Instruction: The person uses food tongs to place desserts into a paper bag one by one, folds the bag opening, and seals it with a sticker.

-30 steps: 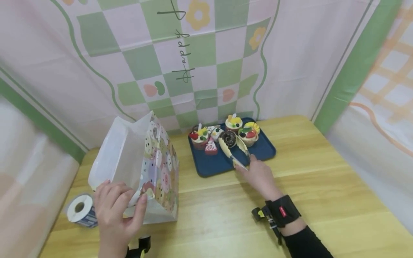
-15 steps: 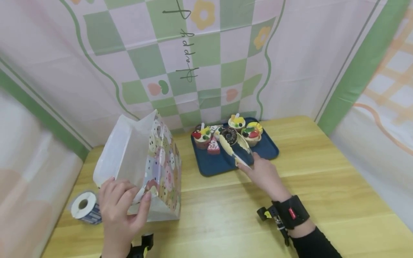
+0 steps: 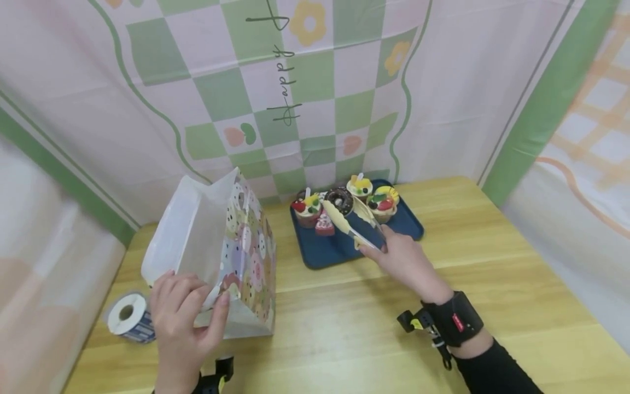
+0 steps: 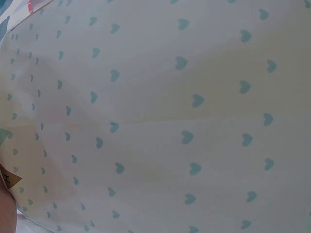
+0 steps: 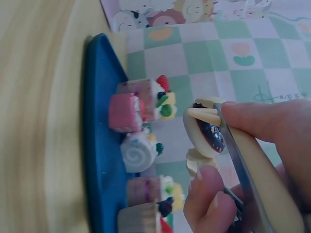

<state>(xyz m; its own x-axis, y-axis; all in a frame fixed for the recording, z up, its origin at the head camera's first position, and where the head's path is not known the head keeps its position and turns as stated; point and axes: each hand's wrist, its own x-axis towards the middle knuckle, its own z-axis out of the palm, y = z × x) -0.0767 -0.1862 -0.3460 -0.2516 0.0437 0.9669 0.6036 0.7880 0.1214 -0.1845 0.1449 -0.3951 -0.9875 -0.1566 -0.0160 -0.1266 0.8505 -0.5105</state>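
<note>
My left hand pinches the near rim of an upright paper bag printed with cartoon animals, its mouth open. A heart-patterned bag surface fills the left wrist view. In my right hand are metal tongs with cream-coloured tips. The tips grip a chocolate-glazed donut, which hangs above the blue tray, apart from the other sweets. On the tray stand several fruit-topped cupcakes, a pink cake slice and a swirled cake roll.
A roll of labels stands left of the bag, close to my left hand. The wooden table runs back to a patterned cloth behind the tray. Cloth also hangs at both sides.
The tongs have risen with the donut and moved slightly left, from between the cakes to above them. My left hand stays on the bag's rim.
</note>
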